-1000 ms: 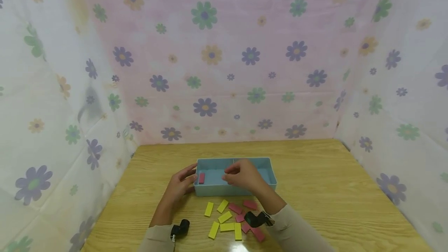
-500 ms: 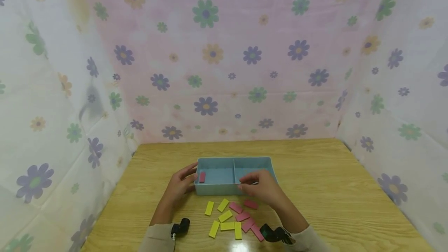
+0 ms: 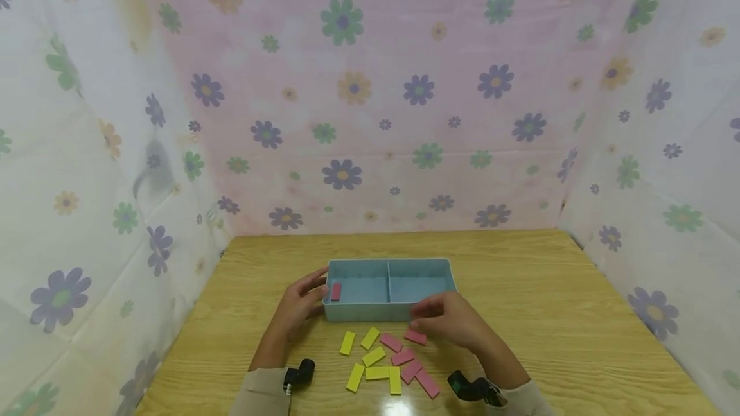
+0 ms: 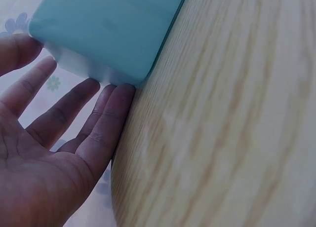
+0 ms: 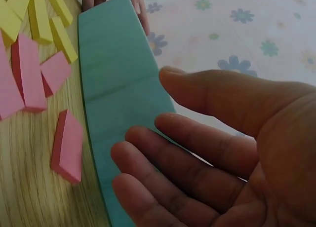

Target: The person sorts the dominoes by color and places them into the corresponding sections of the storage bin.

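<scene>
A light blue two-compartment box (image 3: 370, 312) stands on the table, with one pink block (image 3: 336, 291) lying in its left compartment. My left hand (image 3: 299, 303) rests against the box's left end; in the left wrist view its straight fingertips (image 4: 91, 86) touch the end wall. My right hand (image 3: 453, 320) hovers at the box's front right, fingers apart and holding nothing in the right wrist view. Just below its fingertips lies a pink block (image 3: 415, 336). Several pink blocks (image 3: 412, 371) and several yellow blocks (image 3: 377, 373) are scattered in front of the box.
The wooden table (image 3: 520, 287) extends to both sides of the box. Flower-printed cloth (image 3: 370, 82) encloses it at the back and sides. Each wrist carries a small black camera (image 3: 471, 387).
My right hand has moved out of the box, from near its divider, rightward and toward me to the pink block in front. The left hand has stayed at the box's end.
</scene>
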Available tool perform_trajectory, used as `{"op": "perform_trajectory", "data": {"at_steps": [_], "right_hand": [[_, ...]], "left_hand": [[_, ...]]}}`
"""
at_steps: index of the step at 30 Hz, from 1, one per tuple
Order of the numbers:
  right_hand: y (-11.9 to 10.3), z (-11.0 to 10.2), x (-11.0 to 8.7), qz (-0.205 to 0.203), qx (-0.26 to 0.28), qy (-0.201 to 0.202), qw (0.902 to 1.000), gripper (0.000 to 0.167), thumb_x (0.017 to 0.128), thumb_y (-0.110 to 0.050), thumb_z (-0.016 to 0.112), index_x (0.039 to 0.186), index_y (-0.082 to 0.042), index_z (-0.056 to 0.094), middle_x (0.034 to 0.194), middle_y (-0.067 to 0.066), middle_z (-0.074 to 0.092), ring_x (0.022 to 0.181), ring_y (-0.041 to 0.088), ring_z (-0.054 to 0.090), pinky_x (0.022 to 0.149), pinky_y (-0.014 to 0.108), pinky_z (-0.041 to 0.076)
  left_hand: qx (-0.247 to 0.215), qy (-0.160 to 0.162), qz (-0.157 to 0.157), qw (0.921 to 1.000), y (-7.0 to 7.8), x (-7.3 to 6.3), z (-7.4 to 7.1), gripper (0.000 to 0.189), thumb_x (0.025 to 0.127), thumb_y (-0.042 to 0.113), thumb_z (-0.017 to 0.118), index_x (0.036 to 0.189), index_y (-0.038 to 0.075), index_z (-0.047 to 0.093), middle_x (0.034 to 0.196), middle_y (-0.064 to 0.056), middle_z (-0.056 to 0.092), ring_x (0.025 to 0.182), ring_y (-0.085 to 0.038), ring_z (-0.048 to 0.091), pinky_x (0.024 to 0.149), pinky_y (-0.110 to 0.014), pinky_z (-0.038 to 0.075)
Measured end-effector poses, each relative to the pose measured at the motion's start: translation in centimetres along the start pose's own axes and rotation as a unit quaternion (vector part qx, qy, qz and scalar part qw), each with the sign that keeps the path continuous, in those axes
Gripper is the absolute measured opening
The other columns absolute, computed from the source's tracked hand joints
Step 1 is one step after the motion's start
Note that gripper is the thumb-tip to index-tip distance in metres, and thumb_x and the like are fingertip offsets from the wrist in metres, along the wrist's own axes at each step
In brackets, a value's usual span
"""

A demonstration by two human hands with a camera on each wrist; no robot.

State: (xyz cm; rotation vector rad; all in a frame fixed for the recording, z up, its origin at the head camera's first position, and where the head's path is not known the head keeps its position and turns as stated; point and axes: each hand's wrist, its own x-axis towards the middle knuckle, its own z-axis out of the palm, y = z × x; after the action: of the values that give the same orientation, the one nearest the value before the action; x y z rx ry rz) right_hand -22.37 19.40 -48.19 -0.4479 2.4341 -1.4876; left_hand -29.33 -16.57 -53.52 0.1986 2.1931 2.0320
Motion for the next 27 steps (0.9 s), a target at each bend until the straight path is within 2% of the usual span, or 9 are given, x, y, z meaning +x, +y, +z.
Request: {"op": "perform_trajectory", "data": {"at_steps": [10, 16, 23, 27], "right_hand": [[0.9, 0.9, 0.4, -0.005, -0.068, -0.045, 0.9966, 0.037, 0.090, -0.017, 0.081, 0.120, 0.002, 0.073, 0.111, 0.013, 0.076, 0.101, 0.026, 0.071, 0.085, 0.047, 0.061], [1.0, 1.6, 0.7, 0.009, -0.106, -0.018, 0.9942, 0.029, 0.085, -0.015, 0.084, 0.111, -0.003, 0.077, 0.100, 0.006, 0.075, 0.090, 0.018, 0.069, 0.075, 0.038, 0.060], [1.1, 2.3, 0.5, 0.040, -0.099, 0.021, 0.9941, 0.022, 0.080, -0.008, 0.085, 0.101, -0.004, 0.078, 0.090, 0.003, 0.073, 0.085, 0.016, 0.065, 0.067, 0.031, 0.057], [1.2, 2.3, 0.6, 0.054, -0.090, 0.027, 0.9941, 0.025, 0.078, -0.011, 0.089, 0.099, -0.004, 0.078, 0.085, 0.001, 0.072, 0.080, 0.016, 0.066, 0.064, 0.031, 0.057]], "left_hand": [[-0.005, -0.004, 0.001, 1.0000, 0.1, -0.1, -0.1, 0.049, 0.103, 0.017, 0.064, 0.151, 0.020, 0.056, 0.153, -0.019, 0.052, 0.137, -0.041, 0.055, 0.099, -0.051, 0.058], [-0.006, -0.004, 0.006, 1.0000, 0.1, 0.0, -0.2, 0.049, 0.104, 0.017, 0.063, 0.152, 0.019, 0.054, 0.153, -0.021, 0.052, 0.137, -0.041, 0.054, 0.100, -0.051, 0.057], [0.000, -0.005, -0.001, 1.0000, -0.1, -0.1, -0.2, 0.049, 0.104, 0.017, 0.063, 0.152, 0.022, 0.055, 0.154, -0.018, 0.052, 0.138, -0.040, 0.054, 0.099, -0.050, 0.057], [0.005, -0.005, 0.005, 1.0000, -0.2, 0.0, -0.1, 0.049, 0.104, 0.016, 0.062, 0.152, 0.020, 0.054, 0.154, -0.019, 0.051, 0.138, -0.042, 0.054, 0.099, -0.051, 0.057]]}}
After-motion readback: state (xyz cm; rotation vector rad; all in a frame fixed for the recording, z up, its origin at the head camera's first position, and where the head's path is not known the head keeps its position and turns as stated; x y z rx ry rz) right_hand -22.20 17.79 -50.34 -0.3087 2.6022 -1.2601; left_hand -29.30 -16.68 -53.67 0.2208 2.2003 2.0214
